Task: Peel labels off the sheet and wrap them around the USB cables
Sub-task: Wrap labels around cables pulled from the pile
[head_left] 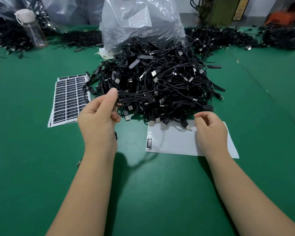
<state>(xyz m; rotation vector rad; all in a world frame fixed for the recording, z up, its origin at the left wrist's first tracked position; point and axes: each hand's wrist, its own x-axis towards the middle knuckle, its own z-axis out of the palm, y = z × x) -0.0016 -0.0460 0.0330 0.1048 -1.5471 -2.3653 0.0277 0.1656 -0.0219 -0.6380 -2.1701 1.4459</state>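
Note:
A big heap of black USB cables lies on the green table in front of me. My left hand pinches a bundled black cable at the heap's near left edge. A stack of full label sheets lies to the left of the heap. A white backing sheet lies at the heap's near side and carries one black label at its left edge. My right hand hovers over the right part of that sheet with fingers loosely curled; whether it pinches anything is unclear.
A large clear plastic bag stands behind the heap. More cable piles lie at the back right and back left. A clear water bottle stands at the back left. Green table surface spreads toward me.

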